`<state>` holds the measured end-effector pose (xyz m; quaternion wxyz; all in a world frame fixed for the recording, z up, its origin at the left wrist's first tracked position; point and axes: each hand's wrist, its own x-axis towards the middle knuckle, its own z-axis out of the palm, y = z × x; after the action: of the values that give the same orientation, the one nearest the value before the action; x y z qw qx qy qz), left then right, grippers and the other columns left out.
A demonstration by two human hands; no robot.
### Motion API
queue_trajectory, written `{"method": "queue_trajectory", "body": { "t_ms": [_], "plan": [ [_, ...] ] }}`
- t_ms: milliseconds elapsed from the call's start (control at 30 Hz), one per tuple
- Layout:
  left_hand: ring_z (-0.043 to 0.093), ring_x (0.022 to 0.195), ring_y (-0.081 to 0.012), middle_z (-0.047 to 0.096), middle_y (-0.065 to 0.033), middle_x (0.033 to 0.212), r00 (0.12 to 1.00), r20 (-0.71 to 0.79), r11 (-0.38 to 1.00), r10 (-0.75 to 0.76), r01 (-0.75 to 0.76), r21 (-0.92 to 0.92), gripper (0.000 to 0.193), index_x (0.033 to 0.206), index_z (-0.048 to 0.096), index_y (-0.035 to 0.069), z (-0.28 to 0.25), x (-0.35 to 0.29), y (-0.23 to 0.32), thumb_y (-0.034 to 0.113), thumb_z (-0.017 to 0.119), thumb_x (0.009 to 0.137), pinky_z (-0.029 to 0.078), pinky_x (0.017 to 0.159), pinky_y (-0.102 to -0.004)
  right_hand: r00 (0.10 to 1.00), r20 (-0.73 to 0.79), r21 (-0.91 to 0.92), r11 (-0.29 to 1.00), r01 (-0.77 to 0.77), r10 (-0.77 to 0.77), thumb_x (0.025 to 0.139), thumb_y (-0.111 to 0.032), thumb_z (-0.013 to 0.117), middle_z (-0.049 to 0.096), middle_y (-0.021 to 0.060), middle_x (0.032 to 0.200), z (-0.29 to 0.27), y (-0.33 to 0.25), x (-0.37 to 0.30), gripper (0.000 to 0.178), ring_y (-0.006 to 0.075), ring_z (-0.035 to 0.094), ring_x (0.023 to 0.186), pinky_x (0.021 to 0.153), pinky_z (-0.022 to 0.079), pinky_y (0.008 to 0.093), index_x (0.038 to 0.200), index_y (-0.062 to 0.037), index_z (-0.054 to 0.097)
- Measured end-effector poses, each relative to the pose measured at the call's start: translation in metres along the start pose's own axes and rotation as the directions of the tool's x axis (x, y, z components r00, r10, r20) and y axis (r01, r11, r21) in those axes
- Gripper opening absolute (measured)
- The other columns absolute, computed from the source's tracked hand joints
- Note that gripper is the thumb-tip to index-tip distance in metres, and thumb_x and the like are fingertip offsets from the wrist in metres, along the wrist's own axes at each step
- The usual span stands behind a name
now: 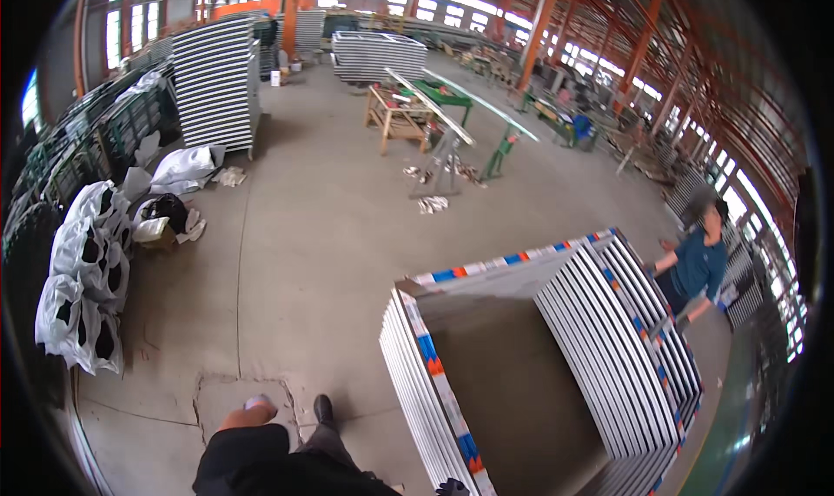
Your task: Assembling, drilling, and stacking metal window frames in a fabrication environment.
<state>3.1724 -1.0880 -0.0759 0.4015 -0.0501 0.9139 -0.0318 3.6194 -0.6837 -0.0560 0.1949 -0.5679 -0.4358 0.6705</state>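
A big open rectangular stack of white slatted metal frames, its rim banded with orange, blue and white tape, stands in front of me to the right. My right hand, in a dark glove, shows only partly at the lower edge, its fingers curled over the stack's near left rim. My left hand looks small and greyish beyond my bare forearm and black sleeve, apart from the stack over the floor. How its fingers lie cannot be made out.
Across the stack, a co-worker holds its far right side with gloved hands. White-wrapped bundles line the left. Farther off are a tall frame stack, a wooden bench and long bars on stands. A cracked floor patch lies near my feet.
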Motion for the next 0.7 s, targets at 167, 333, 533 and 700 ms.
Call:
{"method": "queue_trajectory", "body": {
  "t_ms": [167,333,533,700],
  "plan": [
    [0.062,0.115,-0.0314,0.065,-0.0147,0.124,0.996,0.083,0.997,-0.025,0.031,-0.068,0.049,0.117,0.069,0.009,0.015,0.061,-0.089,0.042,0.060,0.083,0.050,0.095,-0.0440,0.939,0.336,-0.287,0.958,0.022,0.079,0.096,-0.031,0.059,0.066,0.0087,0.070,0.132,0.000,0.058,0.031,0.0170,0.059,0.051,0.044,0.047,0.0319,0.099,-0.0017,0.066],
    [0.063,0.110,-0.0383,0.067,-0.0188,0.119,0.978,0.126,0.984,0.166,-0.155,-0.091,0.051,0.112,0.070,0.007,-0.018,0.142,-0.076,0.048,0.057,0.084,0.049,0.093,-0.0463,0.961,0.204,-0.595,0.803,-0.031,0.188,0.091,-0.035,0.066,0.056,0.0035,0.064,0.217,-0.029,0.068,0.022,0.0178,0.049,0.045,0.039,0.039,0.0348,0.090,-0.0126,0.068],
    [0.070,0.079,-0.0290,0.073,-0.0150,0.087,0.898,-0.162,0.702,0.408,-0.422,-0.573,0.038,0.100,0.073,0.006,-0.182,0.174,0.086,0.039,0.062,0.084,0.055,0.074,-0.0416,0.914,0.189,-0.714,0.689,-0.123,0.360,0.095,-0.035,0.060,0.066,0.0137,0.072,0.302,-0.056,0.149,0.034,0.0223,0.062,0.052,0.044,0.047,0.0380,0.097,-0.0017,0.068],
    [0.070,0.075,-0.0275,0.073,-0.0138,0.086,0.835,-0.276,0.592,0.477,-0.537,-0.601,0.041,0.105,0.070,0.008,-0.292,0.210,0.138,0.043,0.064,0.085,0.056,0.070,-0.0392,0.892,0.274,-0.856,0.514,0.056,0.360,0.099,-0.034,0.048,0.067,0.0079,0.072,0.430,-0.088,0.217,0.037,0.0185,0.063,0.054,0.045,0.049,0.0367,0.098,-0.0037,0.069]
  ]
}}
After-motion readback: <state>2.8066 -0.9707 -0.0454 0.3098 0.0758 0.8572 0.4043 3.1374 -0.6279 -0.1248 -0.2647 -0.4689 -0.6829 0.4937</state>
